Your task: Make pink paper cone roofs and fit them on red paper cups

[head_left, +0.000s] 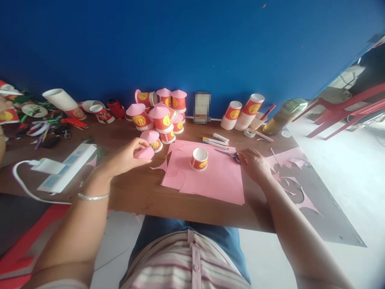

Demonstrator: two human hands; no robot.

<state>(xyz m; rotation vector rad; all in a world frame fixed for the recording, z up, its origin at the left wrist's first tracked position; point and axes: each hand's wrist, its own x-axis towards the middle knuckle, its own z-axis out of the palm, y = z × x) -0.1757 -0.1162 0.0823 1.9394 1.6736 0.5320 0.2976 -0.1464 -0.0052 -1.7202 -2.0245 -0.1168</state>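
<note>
Left hand: pinching curved pink paper piece
Right hand: fingers curled beside dark-handled metal scissors; grip, cannot tell
Scissors axis: roughly crosswise, tips toward left hand
Between hands: short round red-and-white paper cup, axis vertical, on flat pink sheets
Beyond left hand: cone-topped paper cups

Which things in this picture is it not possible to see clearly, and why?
All in the head view:
- Object by the wall: blurred into blocks.
- Grip on the scissors: right hand partly covers the handles.
- Another person's hand: cut off by left edge.
- Small print on the front cup: too small.
</note>
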